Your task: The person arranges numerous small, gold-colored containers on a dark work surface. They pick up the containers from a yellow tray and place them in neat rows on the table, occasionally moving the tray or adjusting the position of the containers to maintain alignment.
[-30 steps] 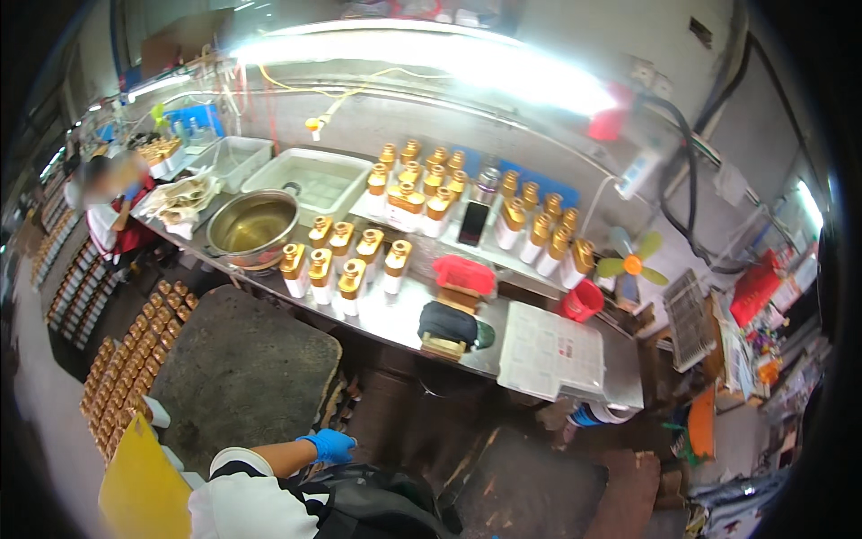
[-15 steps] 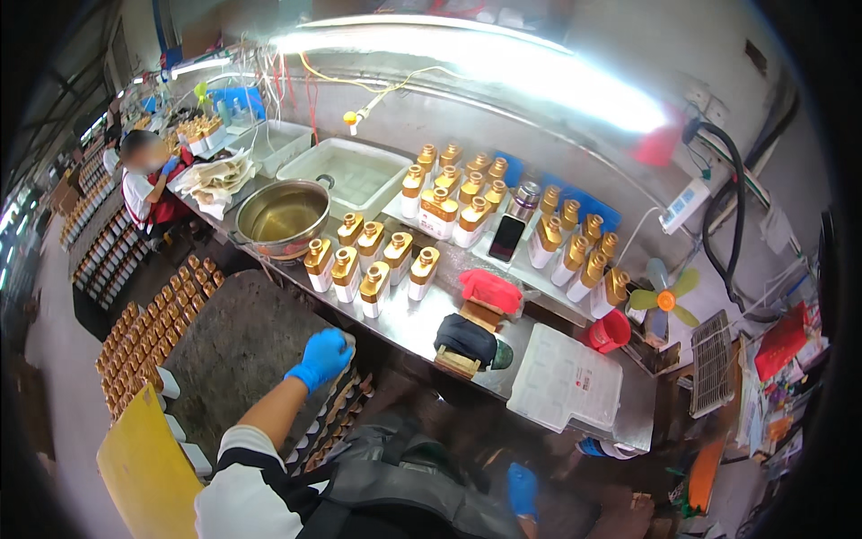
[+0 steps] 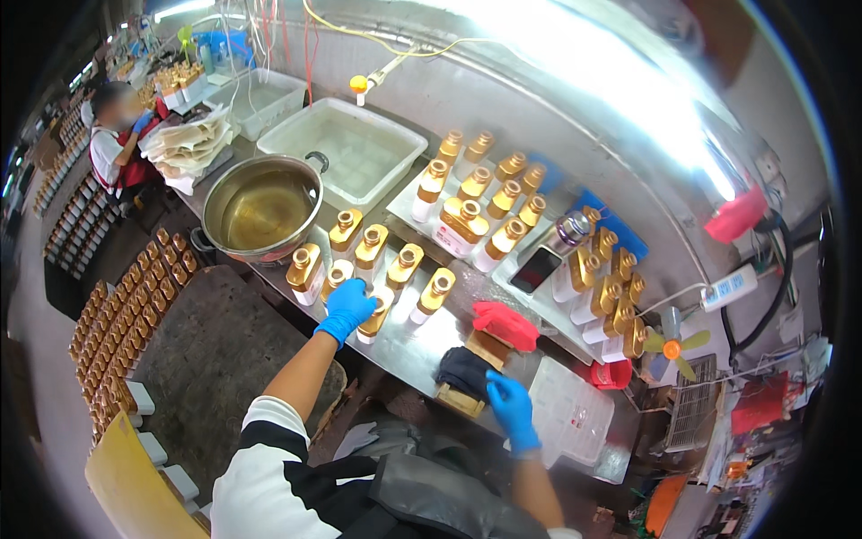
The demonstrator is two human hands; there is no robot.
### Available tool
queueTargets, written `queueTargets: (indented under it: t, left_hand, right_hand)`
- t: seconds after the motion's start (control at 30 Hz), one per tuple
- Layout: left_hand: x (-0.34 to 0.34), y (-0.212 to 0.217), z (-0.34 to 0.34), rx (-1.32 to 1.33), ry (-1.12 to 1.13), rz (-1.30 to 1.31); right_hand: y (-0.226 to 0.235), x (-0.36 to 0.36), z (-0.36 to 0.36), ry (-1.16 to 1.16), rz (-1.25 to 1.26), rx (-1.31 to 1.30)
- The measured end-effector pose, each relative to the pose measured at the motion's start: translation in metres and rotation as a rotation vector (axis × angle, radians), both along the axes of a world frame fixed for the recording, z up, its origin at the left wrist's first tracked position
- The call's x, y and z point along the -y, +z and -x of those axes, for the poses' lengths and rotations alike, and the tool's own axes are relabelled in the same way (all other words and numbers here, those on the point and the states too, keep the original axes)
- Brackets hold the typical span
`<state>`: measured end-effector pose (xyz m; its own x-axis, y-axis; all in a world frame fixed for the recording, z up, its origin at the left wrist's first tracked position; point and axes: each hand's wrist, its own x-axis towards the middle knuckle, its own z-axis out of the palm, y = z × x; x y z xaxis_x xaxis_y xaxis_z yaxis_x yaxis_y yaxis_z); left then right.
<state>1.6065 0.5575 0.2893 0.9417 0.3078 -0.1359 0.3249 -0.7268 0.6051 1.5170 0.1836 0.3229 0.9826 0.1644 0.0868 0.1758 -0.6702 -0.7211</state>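
Note:
My left hand [image 3: 348, 308], in a blue glove, is at a cluster of gold-topped white bottles [image 3: 307, 275] on the metal bench. Its fingers reach in between a bottle [image 3: 336, 272] on its left and another bottle [image 3: 379, 308] on its right. The fingertips are partly hidden, so I cannot make out a firm hold. My right hand [image 3: 512, 411], also blue-gloved, is raised with its fingers apart and nothing visible in it. The fingertips are beside a dark cloth pad [image 3: 468, 372] on a wooden block [image 3: 460, 399].
A metal pot [image 3: 208, 202] of liquid and a white basin [image 3: 395, 144] stand at the back left. More bottles [image 3: 462, 220] fill a raised ledge, with a phone [image 3: 536, 269] among them. Right are a red cloth [image 3: 505, 324], a clear plastic case [image 3: 575, 404] and a small fan [image 3: 672, 349].
My left hand has moved from over the dark surface beside the bench up to the bottles. The right hand has risen from low by my body to the dark pad. The view has shifted.

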Motion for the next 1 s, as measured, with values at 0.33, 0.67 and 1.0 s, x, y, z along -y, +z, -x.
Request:
queueTargets:
  t: [0.33,0.67,1.0]
  left_hand:
    - [0.004,-0.018,-0.038,0.003,-0.215,-0.494]
    - [0.022,-0.004,-0.048,-0.183,-0.147,-0.489]
    - [0.020,-0.021,-0.055,-0.035,-0.334,-0.473]
  right_hand:
    - [0.007,-0.146,-0.211,0.349,0.679,0.126]
    - [-0.036,-0.189,-0.260,0.563,1.142,0.105]
    - [-0.008,-0.199,-0.264,0.801,1.061,0.265]
